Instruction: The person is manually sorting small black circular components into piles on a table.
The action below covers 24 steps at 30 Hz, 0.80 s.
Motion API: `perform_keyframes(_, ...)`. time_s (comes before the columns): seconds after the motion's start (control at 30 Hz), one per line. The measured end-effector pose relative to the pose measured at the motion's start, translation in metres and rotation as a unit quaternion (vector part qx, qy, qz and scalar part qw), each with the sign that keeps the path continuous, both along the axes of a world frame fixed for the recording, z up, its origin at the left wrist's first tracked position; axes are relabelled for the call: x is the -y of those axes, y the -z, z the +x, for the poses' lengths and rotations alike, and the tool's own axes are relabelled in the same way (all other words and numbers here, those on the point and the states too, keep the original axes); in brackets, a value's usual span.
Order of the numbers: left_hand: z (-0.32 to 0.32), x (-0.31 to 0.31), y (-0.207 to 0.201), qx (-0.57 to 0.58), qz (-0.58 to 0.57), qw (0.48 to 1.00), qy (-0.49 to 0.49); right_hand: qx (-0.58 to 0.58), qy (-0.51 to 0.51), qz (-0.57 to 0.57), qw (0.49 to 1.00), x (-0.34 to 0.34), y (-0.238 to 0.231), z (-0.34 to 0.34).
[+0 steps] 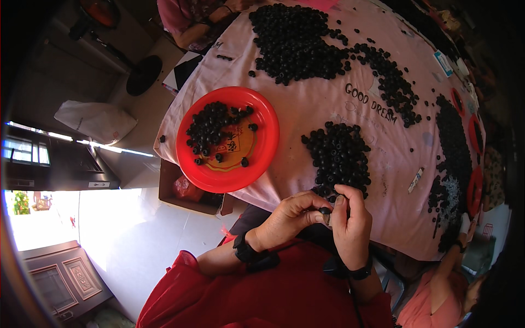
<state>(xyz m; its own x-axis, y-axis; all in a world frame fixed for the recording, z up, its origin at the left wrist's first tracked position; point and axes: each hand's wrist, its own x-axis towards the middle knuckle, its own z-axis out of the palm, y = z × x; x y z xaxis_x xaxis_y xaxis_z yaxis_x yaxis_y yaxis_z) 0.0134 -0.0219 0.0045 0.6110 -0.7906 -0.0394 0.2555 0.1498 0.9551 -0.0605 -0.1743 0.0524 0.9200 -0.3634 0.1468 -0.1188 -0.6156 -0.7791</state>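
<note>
Close to the table's near edge, my left hand (290, 221) pinches a small round black part (325, 210) between thumb and fingertips. Right beside it, my right hand (351, 224) is closed, thumb against the bent index finger; whatever it holds is too small to make out. Just beyond both hands lies a pile of small black parts (339, 156), some showing a hole in the middle. To the left, a red plate (268, 142) overhangs the table edge and carries a cluster of the same black parts (210, 123).
A pink printed cloth (295, 104) covers the table. Farther back sits a large black heap (295, 44), with a trail of parts (391, 82) to its right. Another dark heap (451, 147) lies at the right. Two other people (186, 22) work at the table. A cardboard box (169, 188) stands below.
</note>
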Motion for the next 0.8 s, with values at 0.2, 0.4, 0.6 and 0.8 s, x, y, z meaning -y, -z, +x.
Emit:
perform_keyframes(0.2, -0.0010, -0.0006, 0.0038, -0.008, -0.022, 1.000, -0.003, 0.001, -0.001, 0.009, 1.000, -0.0011, -0.0006, 0.0006)
perform_keyframes(0.4, 0.0002, -0.0014, 0.0033, 0.003, -0.017, 1.000, 0.000, 0.019, -0.004, 0.002, 1.000, -0.0012, 0.0018, 0.0009)
perform_keyframes(0.6, -0.0003, -0.0017, 0.0060, 0.014, -0.018, 1.000, -0.007, 0.023, -0.005, -0.012, 1.000, -0.0028, 0.0007, 0.0005)
perform_keyframes(0.8, -0.0024, -0.0044, 0.0071, 0.053, -0.012, 0.998, -0.008, 0.024, 0.017, -0.022, 0.999, -0.0004, -0.0021, 0.0032)
